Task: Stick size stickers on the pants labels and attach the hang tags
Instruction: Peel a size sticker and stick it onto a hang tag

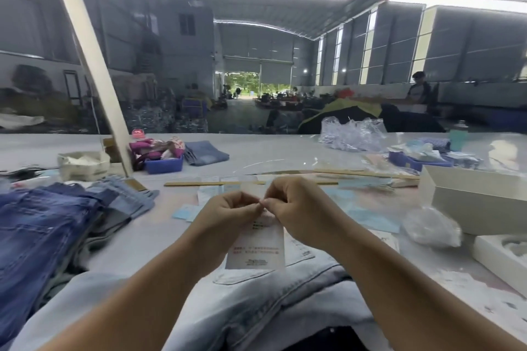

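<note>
Pale blue denim pants (256, 302) lie in front of me, a pocket flap showing near the waist. Above them hangs a white hang tag (256, 248) with red and dark print. My left hand (228, 214) and my right hand (296, 208) meet fingertip to fingertip at the tag's top edge. Both pinch something small there, too small to make out. Several pale blue sticker sheets (185, 212) lie on the table beyond my hands.
A stack of darker jeans (48, 222) fills the left. White boxes (479, 199) and a plastic bag (433, 226) sit at the right. A wooden ruler (199, 183), a blue bin (164, 164) and folded jeans (206, 152) lie farther back. A slanted post (94, 65) rises at left.
</note>
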Motion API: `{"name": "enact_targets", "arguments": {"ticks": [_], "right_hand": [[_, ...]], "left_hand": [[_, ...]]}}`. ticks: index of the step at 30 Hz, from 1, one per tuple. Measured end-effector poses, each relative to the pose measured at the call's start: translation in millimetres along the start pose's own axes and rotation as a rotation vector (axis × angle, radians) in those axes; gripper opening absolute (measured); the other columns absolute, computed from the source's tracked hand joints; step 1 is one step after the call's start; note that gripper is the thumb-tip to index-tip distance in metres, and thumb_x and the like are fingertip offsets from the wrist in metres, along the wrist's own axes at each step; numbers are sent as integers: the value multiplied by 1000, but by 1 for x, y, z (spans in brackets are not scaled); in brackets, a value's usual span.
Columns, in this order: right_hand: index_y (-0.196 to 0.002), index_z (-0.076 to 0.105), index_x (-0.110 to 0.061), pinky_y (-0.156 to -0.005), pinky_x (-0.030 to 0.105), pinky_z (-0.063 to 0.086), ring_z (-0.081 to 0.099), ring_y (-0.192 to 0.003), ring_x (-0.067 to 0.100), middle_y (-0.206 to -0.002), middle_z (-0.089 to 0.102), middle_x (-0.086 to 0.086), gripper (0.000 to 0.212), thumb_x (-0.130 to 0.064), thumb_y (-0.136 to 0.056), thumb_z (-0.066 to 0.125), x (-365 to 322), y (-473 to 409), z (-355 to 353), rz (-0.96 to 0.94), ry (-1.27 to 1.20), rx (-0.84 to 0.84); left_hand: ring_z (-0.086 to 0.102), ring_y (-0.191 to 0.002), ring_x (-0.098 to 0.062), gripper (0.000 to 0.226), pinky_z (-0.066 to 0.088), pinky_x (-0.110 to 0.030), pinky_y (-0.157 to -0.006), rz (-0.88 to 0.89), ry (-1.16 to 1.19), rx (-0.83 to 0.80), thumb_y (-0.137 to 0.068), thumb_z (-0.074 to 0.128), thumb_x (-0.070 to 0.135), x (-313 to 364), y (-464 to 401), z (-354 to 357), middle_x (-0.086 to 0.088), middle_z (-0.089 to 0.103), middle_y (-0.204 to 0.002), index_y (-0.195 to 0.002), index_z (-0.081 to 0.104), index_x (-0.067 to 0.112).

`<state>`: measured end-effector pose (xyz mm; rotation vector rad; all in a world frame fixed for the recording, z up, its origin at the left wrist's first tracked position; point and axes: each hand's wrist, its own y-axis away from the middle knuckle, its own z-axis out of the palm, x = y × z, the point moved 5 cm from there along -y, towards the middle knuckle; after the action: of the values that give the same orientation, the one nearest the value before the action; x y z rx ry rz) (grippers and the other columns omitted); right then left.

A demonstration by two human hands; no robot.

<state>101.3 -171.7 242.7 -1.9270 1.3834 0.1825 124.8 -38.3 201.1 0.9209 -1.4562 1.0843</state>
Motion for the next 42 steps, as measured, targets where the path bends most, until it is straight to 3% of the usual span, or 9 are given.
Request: {"name": "enact_targets", "arguments": {"ticks": [6,12,17,21,25,29,34,39,42], "right_hand": [[-72,63,-20,-54,25,41,50,-57,9,-63,58,-8,22,-19,-93,60,2,-5,16,93,-16,-8],[-76,69,-24,-54,15,44,62,-66,7,-75,69,-5,21,-16,-92,58,7,-1,34,146,-143,-14],[-87,71,-20,-58,24,49,62,-71,12,-82,69,-4,16,-24,-93,56,9,9,40,33,260,80],[-80,75,-13,-64,31,46,55,-75,24,-78,60,3,9,-12,-84,66,7,13,36,-29,501,208],[-89,72,-18,-60,28,46,65,-72,23,-83,69,1,16,-14,-87,56,13,19,34,116,569,195],[-91,67,-20,-52,25,34,66,-70,25,-79,70,2,17,-18,-90,51,17,23,26,237,537,273],[-93,70,-14,-56,22,38,62,-71,20,-82,70,4,19,-15,-95,51,26,22,23,212,338,351],[-88,70,-23,-54,12,47,63,-59,6,-76,71,-7,22,-3,-91,61,31,24,17,208,-213,446],[-77,69,-27,-48,21,49,62,-54,13,-65,68,-5,24,-5,-87,68,35,28,13,235,-396,439]], "left_hand": [[69,-68,-28,9,55,-37,-60,113,-37,32,-90,70,17,-15,-2,-14,-13,74,-81,-82,72,19],[64,-54,-10,9,49,-24,-47,331,-73,271,-84,60,31,-30,-1,-16,5,67,-66,-76,63,30],[61,-55,-3,9,45,-17,-45,321,-64,389,-86,58,34,-47,0,-24,9,66,-69,-78,62,33],[63,-56,-6,9,47,-20,-47,290,33,361,-80,58,34,-54,3,-21,7,68,-68,-76,65,31],[62,-57,-6,10,49,-22,-49,304,63,335,-80,58,34,-52,10,-19,5,67,-66,-76,66,30],[57,-56,-6,10,46,-22,-49,317,74,309,-80,59,32,-50,15,-19,7,63,-62,-75,66,27],[51,-55,-5,11,41,-18,-50,316,20,215,-79,60,30,-51,17,-15,8,58,-59,-73,64,22],[53,-56,-7,15,39,-14,-49,268,79,114,-78,58,32,-52,16,-8,5,62,-63,-68,65,24],[60,-60,-7,4,45,-17,-52,239,92,104,-85,66,22,-53,15,-6,4,70,-74,-88,65,25]]}}
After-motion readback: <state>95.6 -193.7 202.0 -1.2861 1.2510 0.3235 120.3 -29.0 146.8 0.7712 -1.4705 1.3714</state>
